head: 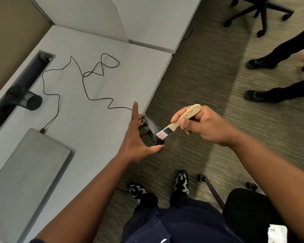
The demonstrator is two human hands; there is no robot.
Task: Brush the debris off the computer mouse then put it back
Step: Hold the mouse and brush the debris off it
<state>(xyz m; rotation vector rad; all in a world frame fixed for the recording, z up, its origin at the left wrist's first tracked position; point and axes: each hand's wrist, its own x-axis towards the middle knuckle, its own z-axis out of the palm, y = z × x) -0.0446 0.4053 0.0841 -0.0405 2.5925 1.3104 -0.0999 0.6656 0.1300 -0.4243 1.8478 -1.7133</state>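
Note:
A black wired computer mouse [152,129] is held off the desk's right edge, above the carpet. My left hand [136,135] pinches it between thumb and curled fingers, with the index finger pointing straight up. Its black cable [88,81] trails in loops across the grey desk [81,123]. My right hand [203,125] grips the wooden handle of a small paintbrush [179,122]. The brush's pale bristles touch the mouse's upper surface.
A shut grey laptop [25,176] lies at the desk's near left. A black mesh cup [24,98] lies by the cable slot [19,88]. Another person's legs and shoes [263,95] stand on the carpet at right. A black chair [253,213] sits beside my legs.

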